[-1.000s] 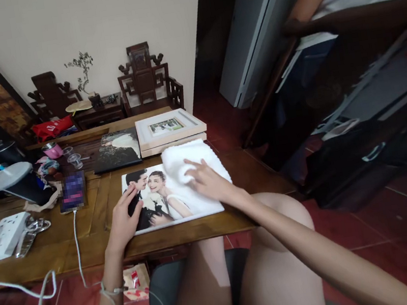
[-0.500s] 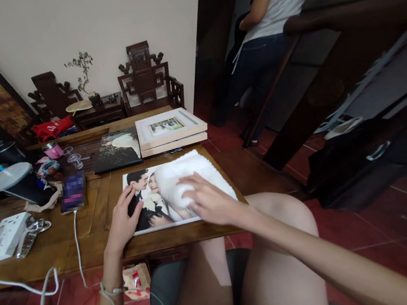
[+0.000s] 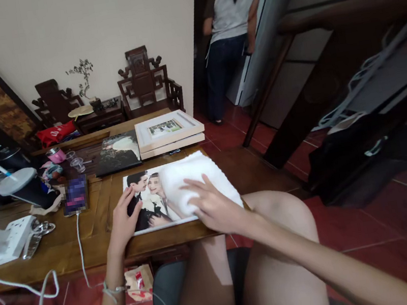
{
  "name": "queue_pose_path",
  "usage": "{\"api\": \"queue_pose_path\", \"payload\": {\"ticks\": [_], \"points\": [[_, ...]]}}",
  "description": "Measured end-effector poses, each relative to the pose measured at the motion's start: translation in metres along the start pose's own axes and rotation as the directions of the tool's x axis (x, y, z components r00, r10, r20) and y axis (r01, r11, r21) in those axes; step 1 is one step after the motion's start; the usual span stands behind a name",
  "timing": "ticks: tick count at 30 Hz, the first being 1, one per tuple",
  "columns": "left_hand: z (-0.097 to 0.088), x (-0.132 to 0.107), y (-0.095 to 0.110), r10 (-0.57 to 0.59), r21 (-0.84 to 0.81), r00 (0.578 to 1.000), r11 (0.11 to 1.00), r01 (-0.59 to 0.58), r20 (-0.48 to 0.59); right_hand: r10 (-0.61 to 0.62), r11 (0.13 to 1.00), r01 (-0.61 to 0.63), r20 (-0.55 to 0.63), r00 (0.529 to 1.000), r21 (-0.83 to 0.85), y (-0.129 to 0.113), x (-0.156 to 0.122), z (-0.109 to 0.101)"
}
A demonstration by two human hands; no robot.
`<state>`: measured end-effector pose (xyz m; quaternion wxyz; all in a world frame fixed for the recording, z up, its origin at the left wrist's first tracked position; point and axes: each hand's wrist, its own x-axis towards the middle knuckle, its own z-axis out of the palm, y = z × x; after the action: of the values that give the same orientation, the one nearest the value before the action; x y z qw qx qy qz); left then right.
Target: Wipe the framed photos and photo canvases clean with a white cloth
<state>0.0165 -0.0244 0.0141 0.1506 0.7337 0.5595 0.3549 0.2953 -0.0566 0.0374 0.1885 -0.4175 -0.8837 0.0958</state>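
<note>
A wedding photo print [image 3: 156, 201] lies flat near the table's front edge. My left hand [image 3: 127, 213] rests on its left side, fingers stretched out and nothing held. Over the right part of the print spreads a fluffy white cloth [image 3: 208, 172]. My right hand [image 3: 213, 202] presses on that cloth, its fingers bunching part of it. The cloth and hand hide the right side of the print.
Behind the print sit stacked white picture frames [image 3: 169, 132] and a dark photo panel [image 3: 119, 155]. To the left are a charging phone [image 3: 74, 194], a lidded cup [image 3: 26, 188] and a power strip [image 3: 18, 236]. A person [image 3: 232, 29] stands beyond the table.
My right hand and the white cloth have shifted slightly to the right across the print. My left hand stays in place. The person in the back has moved farther away.
</note>
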Motion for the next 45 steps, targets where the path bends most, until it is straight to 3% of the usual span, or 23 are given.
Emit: {"api": "queue_pose_path", "payload": {"ticks": [4, 7, 10, 15, 19, 22, 25, 29, 32, 36, 41, 45], "points": [[0.000, 0.000, 0.000, 0.012, 0.024, 1.000, 1.000, -0.012, 0.006, -0.119, 0.987, 0.115, 0.033, 0.992, 0.112, -0.034, -0.052, -0.012], [0.000, 0.000, 0.001, 0.019, 0.031, 1.000, 0.999, -0.020, 0.023, -0.131, 0.977, 0.122, 0.037, 0.991, 0.174, -0.034, -0.052, -0.023], [-0.001, 0.000, 0.001, 0.023, 0.023, 0.999, 0.999, -0.024, 0.033, -0.080, 0.984, 0.077, 0.013, 0.997, 0.160, -0.007, -0.018, -0.025], [-0.002, 0.000, 0.000, 0.029, -0.008, 0.999, 1.000, -0.029, 0.021, 0.048, 0.999, -0.047, -0.052, 0.998, 0.023, 0.051, 0.061, -0.010], [-0.001, 0.000, 0.000, 0.016, -0.016, 1.000, 1.000, -0.016, 0.003, 0.084, 0.996, -0.085, -0.079, 0.993, -0.011, 0.060, 0.084, 0.003], [0.000, 0.000, 0.001, 0.012, -0.008, 1.000, 1.000, -0.012, -0.002, 0.049, 0.997, -0.053, -0.063, 0.997, -0.060, 0.041, 0.061, 0.008], [0.001, 0.000, 0.001, 0.012, 0.001, 1.000, 1.000, -0.012, -0.008, -0.001, 0.997, -0.002, -0.033, 0.999, -0.079, 0.009, 0.017, 0.008], [0.001, 0.000, 0.001, 0.014, 0.017, 1.000, 1.000, -0.014, 0.000, -0.075, 0.997, 0.074, 0.019, 0.997, 0.034, -0.031, -0.039, -0.007], [0.000, 0.000, 0.001, 0.024, 0.022, 1.000, 0.999, -0.025, 0.017, -0.117, 0.983, 0.109, 0.053, 0.992, 0.146, -0.044, -0.052, -0.024], [-0.002, 0.000, 0.002, 0.028, 0.016, 0.999, 0.999, -0.029, 0.038, -0.104, 0.979, 0.092, 0.057, 0.993, 0.182, -0.022, -0.016, -0.030], [-0.002, -0.001, 0.001, 0.037, -0.003, 0.998, 0.999, -0.037, 0.047, -0.067, 0.996, 0.067, -0.003, 0.998, 0.064, 0.033, 0.064, -0.007], [-0.002, -0.001, 0.001, 0.031, -0.007, 0.999, 1.000, -0.030, 0.043, 0.010, 0.997, -0.014, -0.056, 0.998, -0.077, 0.037, 0.087, 0.012]]}}
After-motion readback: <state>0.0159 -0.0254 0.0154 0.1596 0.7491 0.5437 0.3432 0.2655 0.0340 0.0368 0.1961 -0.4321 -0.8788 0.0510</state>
